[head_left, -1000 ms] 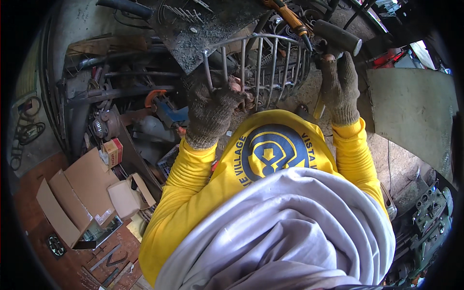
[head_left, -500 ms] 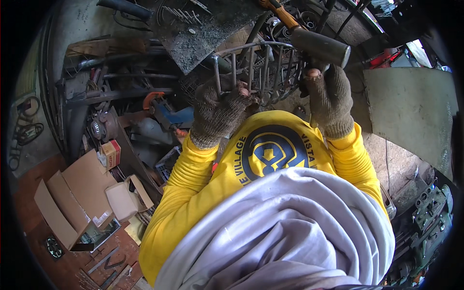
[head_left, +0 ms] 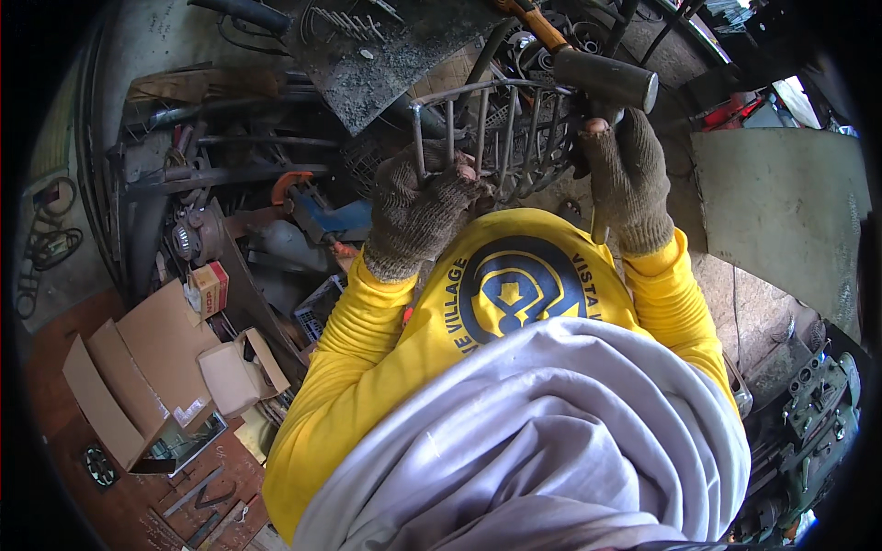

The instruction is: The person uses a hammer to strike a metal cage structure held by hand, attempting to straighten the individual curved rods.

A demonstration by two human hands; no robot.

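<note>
The gritty desk (head_left: 386,78) juts toward me, its corner near the barred metal rack (head_left: 482,129) in front of my chest; the rack could snag there if it swings. I see only one hand on it, so an off-centre knock might twist it. The hammer (head_left: 606,81) is poised by the rack's right end (from above, I can't tell whether they touch), and its head could glance off a round bar. My right hand (head_left: 632,179) is wrapped round the handle; loose knit might slip. My left hand (head_left: 418,207) is clamped on the rack's left end, a bare fingertip (head_left: 467,172) exposed to pinching.
</note>
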